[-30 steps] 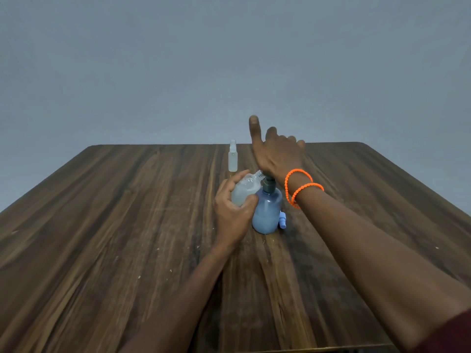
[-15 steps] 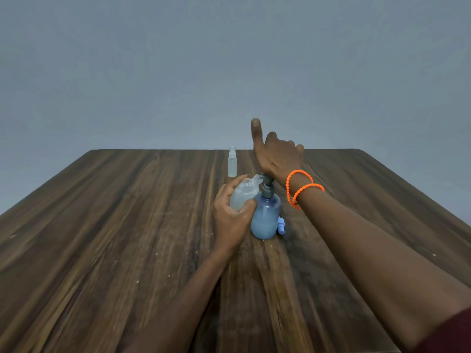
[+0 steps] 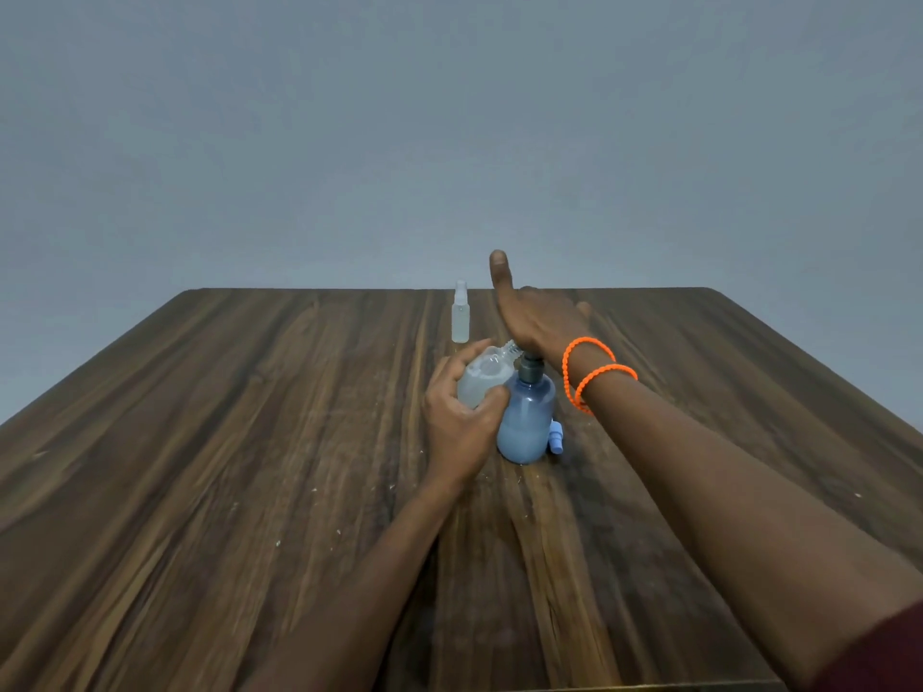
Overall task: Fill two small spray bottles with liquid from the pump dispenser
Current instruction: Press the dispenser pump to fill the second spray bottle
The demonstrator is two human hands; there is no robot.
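A blue translucent pump dispenser (image 3: 524,422) stands mid-table, with pale liquid in its lower part. My right hand (image 3: 537,322) lies flat on its dark pump head, fingers spread, thumb raised. My left hand (image 3: 462,422) grips a small clear spray bottle (image 3: 482,379), tilted so that its open threaded neck points at the pump's spout. A second small clear spray bottle (image 3: 460,314) stands upright with its cap on, farther back near the table's far edge.
A small blue spray cap (image 3: 556,437) lies on the wooden table (image 3: 200,442) just right of the dispenser. Two orange bead bracelets (image 3: 594,372) circle my right wrist. A plain grey wall rises behind the table.
My right hand has flattened and sunk a little on the pump head. The left hand keeps the tilted bottle at the spout. The view has tipped slightly.
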